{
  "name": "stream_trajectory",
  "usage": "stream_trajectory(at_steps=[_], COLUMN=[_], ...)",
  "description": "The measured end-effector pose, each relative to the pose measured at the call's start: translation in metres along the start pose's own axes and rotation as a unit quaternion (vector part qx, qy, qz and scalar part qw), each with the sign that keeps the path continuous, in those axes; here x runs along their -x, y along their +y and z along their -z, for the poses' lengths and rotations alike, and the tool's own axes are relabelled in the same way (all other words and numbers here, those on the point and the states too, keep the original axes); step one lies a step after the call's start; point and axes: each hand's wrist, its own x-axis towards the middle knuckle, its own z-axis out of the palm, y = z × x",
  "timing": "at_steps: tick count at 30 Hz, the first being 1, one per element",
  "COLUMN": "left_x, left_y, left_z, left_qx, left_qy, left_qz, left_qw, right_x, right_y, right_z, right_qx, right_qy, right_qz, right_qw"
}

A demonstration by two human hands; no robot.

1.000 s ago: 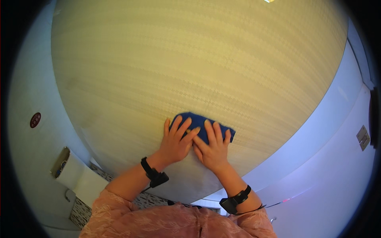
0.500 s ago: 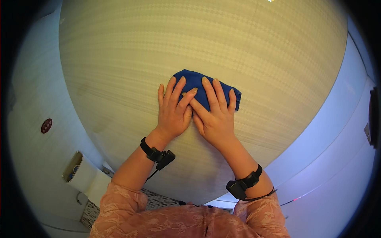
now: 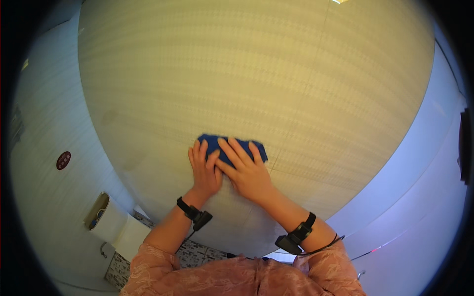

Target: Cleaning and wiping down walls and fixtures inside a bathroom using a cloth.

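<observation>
Both hands press a folded blue cloth (image 3: pixel 212 143) against a large pale tiled surface (image 3: pixel 256 74) that looks like a wall. My left hand (image 3: pixel 205 173) lies over the cloth's left end, fingers stretched out and pointing up. On the middle and right part of it rests my right hand (image 3: pixel 248 173), its fingers spread and flat. The two hands meet at the thumb side, with the left index fingertip close to the right index finger. Part of the cloth is hidden under the fingers. Each forearm wears a black strap with a small black box and a cable.
At the lower left stands a white tank (image 3: pixel 111 224) with an open top, apparently a toilet cistern, with parts inside. Mosaic flooring (image 3: pixel 118 271) shows below it. A dark red oval sticker (image 3: pixel 63 160) is on the left wall. A dark object (image 3: pixel 465 148) juts in at the right edge.
Both hands and the blue cloth have slid down toward me and somewhat to the left on the surface. The cloth's visible area is smaller now.
</observation>
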Motion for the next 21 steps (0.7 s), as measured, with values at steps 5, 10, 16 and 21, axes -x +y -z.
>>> stream_trajectory(at_steps=[5, 10, 16, 21], left_x=[-0.07, -0.071, 0.014, -0.02], left_y=[-0.016, -0.017, -0.024, -0.032], left_z=[0.023, 0.029, 0.029, 0.041], left_qx=[-0.015, -0.016, -0.024, -0.042], left_qy=[0.055, 0.058, -0.009, -0.02], left_qz=[-0.031, -0.014, 0.017, 0.036], left_qw=[0.998, 0.998, 1.0, 0.998], right_x=[-0.059, -0.055, 0.007, -0.03], right_y=[0.0, -0.004, -0.026, -0.026], right_z=[0.026, 0.018, -0.018, -0.011], right_qx=[0.003, -0.013, 0.0, -0.005], right_qy=[0.071, 0.078, -0.036, 0.005], right_qz=[0.008, 0.005, 0.015, 0.011], right_qw=[0.997, 0.997, 0.999, 1.0])
